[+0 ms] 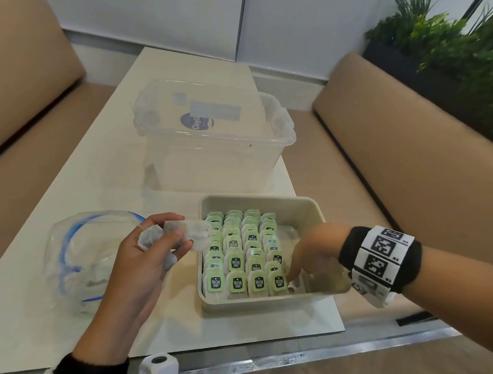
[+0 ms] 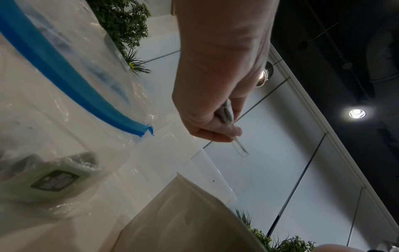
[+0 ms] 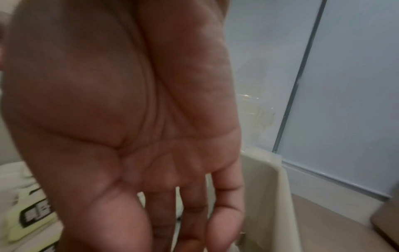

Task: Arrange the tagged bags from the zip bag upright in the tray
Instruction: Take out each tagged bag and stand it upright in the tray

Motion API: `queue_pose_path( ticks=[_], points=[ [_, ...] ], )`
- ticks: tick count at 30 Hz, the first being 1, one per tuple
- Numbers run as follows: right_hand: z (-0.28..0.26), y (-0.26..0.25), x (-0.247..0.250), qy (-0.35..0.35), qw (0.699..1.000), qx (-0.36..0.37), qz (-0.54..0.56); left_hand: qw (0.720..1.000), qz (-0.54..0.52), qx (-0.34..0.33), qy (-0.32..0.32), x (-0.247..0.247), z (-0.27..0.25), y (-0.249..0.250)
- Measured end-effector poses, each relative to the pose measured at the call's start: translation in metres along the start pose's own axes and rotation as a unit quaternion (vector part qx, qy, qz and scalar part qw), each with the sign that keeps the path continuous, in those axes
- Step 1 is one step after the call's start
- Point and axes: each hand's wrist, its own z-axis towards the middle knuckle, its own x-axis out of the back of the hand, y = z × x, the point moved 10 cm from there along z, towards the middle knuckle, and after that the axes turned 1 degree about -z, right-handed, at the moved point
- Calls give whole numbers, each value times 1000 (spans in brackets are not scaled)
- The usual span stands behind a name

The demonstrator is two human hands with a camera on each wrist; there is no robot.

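The tea bags [image 1: 242,254] stand upright in the tray [image 1: 310,209], packed in four rows that fill its left part, each with a green tag facing you; the right strip of the tray is bare. Your right hand [image 1: 312,257] reaches down into that bare strip at the near right corner, fingers [image 3: 224,220] straight and loosely spread, fingertips just beside the nearest bag of the rightmost row; you cannot tell whether they touch it. Your left hand [image 1: 147,252] hovers just left of the tray, above the table [image 1: 71,165], fingers curled round a small bunch of loose tea bags [image 1: 185,233] whose paper ends poke out toward the tray's left wall. In the left wrist view the fingertips [image 2: 215,131] pinch the thin edges of the bags, with a loop of string hanging below. The zip bag [image 1: 83,257] lies open on the table to the left of that hand, its blue seal curved wide, with at least one green-tagged bag [image 2: 49,184] visible inside. Beyond the tray sits a clear plastic box [image 1: 210,143]. Padded benches [image 1: 406,159] flank the table, and plants [image 1: 444,37] stand at the far right.
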Motion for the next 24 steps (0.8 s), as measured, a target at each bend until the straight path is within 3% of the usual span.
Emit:
queue_pose_path(
  ticks=[3, 7, 11, 15, 19, 24],
  points=[
    [-4, 8, 9, 18, 999, -24, -23, 1000, -1, 1, -1, -1, 0, 0],
    [-4, 6, 22, 74, 997, 19, -2, 1000, 1, 0, -3, -2, 0, 0],
    [3, 4, 19, 44, 998, 18, -39, 1000, 1, -3, -1, 1, 1, 1],
    [7, 11, 27, 72, 996, 15, -39, 1000, -5, -2, -5, 1, 2, 2],
    [23, 8, 23, 51, 996, 23, -75, 1000, -16, 6, -10, -2, 3, 1],
    [36, 10, 38, 95, 991, 24, -95, 999, -26, 25, -18, -6, 3, -3]
  ],
)
